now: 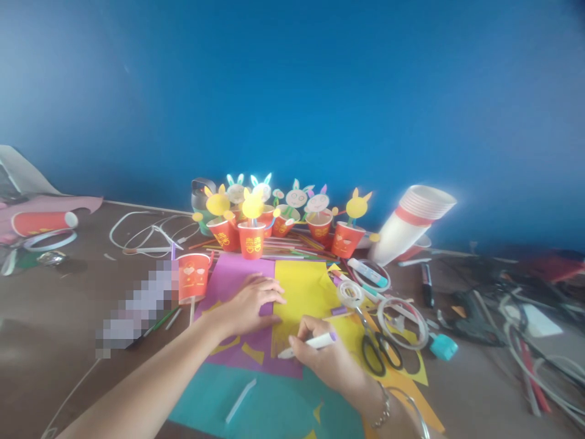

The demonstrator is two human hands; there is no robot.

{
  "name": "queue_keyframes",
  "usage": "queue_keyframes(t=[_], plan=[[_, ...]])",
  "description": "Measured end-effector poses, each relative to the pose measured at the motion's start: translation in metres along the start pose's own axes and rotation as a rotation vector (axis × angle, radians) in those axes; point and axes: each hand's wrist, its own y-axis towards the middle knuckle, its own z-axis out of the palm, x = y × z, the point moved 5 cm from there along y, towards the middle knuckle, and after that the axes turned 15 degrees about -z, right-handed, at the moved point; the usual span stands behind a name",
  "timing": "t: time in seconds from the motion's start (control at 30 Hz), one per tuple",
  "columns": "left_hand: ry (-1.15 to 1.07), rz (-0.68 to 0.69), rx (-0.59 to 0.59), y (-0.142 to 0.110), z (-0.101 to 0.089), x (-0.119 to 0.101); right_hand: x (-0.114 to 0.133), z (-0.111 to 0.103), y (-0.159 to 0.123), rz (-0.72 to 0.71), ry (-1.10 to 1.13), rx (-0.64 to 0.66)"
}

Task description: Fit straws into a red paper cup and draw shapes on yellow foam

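Note:
My right hand (320, 352) grips a white marker (322, 341) with a purple end. The marker's tip points left, close to the lower left part of a yellow paper sheet (299, 286). Laid flat with its fingers apart, my left hand (256, 302) rests across the seam between a purple sheet (242, 271) and the yellow one. A teal sheet (214, 396) lies beneath them at the front, with a white strip (241, 401) on it. To the right of my right hand are black-handled scissors (375, 347) and a roll of clear tape (351, 294).
Red paper cups (251, 239) with paper animal heads stand along the back. A leaning stack of white cups (411, 222) is behind at right. One red cup (192, 277) stands left of the papers. A glue gun (475, 317) and tangled cables (521, 347) lie far right.

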Motion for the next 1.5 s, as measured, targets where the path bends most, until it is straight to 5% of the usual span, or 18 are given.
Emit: queue_keyframes(t=[1.13,1.5], plan=[[0.025,0.016,-0.012,-0.0006,0.0011,-0.0008,-0.0004,0.0012,0.0025,0.043,0.0,-0.029],[0.012,0.03,-0.028,-0.0002,0.0011,-0.0009,-0.0013,-0.005,0.0055,-0.018,-0.024,-0.184]])
